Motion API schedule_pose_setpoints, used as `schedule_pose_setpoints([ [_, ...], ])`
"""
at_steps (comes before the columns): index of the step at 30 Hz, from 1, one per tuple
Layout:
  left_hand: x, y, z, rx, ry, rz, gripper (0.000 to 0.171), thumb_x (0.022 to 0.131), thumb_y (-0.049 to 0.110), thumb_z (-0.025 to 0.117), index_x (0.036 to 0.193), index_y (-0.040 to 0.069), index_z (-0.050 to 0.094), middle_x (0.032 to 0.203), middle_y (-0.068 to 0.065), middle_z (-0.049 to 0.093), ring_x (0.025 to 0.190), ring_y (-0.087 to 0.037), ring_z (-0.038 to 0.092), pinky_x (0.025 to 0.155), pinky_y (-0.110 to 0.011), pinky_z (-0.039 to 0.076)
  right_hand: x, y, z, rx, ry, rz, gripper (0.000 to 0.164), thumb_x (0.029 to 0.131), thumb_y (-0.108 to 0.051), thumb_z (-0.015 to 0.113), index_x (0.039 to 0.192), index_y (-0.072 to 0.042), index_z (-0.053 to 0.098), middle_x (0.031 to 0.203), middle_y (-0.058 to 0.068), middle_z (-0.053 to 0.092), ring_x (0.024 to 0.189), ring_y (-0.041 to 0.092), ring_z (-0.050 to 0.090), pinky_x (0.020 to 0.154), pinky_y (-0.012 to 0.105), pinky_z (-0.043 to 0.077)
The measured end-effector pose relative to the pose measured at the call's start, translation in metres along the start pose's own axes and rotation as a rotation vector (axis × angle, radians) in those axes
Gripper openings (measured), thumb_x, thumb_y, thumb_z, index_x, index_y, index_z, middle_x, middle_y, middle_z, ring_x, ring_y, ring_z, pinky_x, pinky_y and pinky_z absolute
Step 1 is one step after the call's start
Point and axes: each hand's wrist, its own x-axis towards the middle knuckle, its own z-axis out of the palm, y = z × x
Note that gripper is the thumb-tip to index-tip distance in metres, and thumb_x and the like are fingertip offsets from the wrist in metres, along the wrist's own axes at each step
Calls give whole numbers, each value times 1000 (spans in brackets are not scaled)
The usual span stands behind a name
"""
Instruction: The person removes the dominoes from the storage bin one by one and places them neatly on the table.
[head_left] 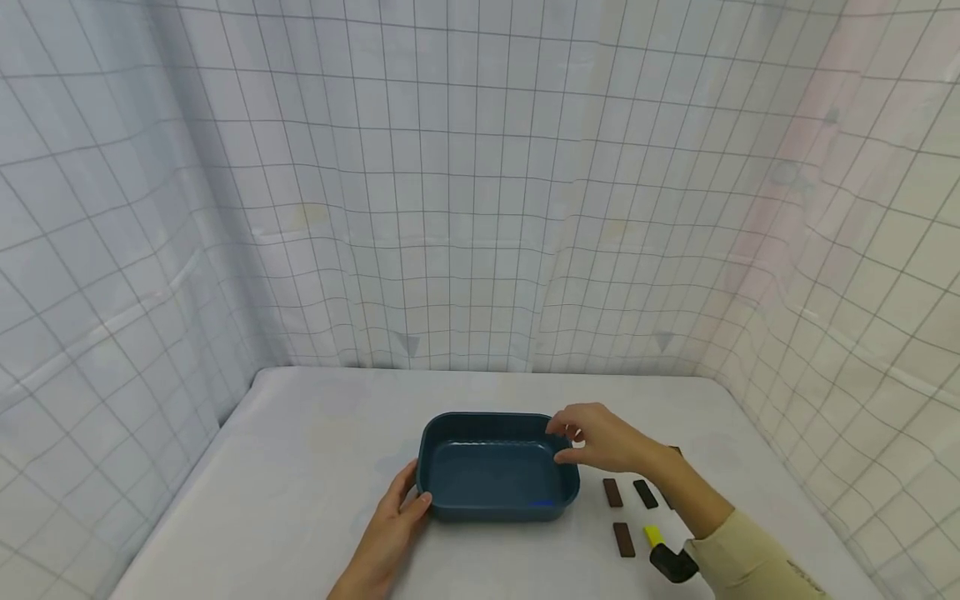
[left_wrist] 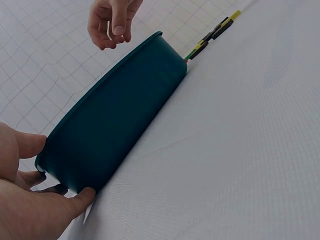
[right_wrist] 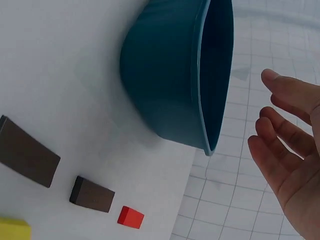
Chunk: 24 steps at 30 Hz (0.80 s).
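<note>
A dark teal rectangular basin (head_left: 495, 512) stands on the white table. My left hand (head_left: 395, 517) grips its left end, thumb at the near corner and fingers along the side wall. In the left wrist view the fingers and thumb (left_wrist: 82, 200) spread over that end wall. My right hand (head_left: 596, 437) hovers over the basin's right end, its fingers loosely bent and nothing between them. The right wrist view has this hand (right_wrist: 295, 145) apart from the basin's rim. A small blue piece (head_left: 542, 502) shows inside the basin, near its front right corner.
Right of the basin lie two brown blocks (head_left: 624, 540), a black block (head_left: 645, 493), a yellow piece (head_left: 653, 536) and a black bent piece (head_left: 672, 565). A red block (right_wrist: 131, 217) appears in the right wrist view. Grid-patterned curtains (head_left: 480, 208) surround the table.
</note>
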Motion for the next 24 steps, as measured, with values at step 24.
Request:
schedule_pose_setpoints([
  [24, -1, -1, -1, 18, -11, 16, 69, 109, 13, 53, 164, 0, 13, 169, -28, 0, 151, -52, 1, 120, -59, 22, 62, -14, 78, -138, -377, 22, 32, 83, -7, 88, 112, -13, 76, 90, -11, 68, 78, 0, 60, 68, 17, 53],
])
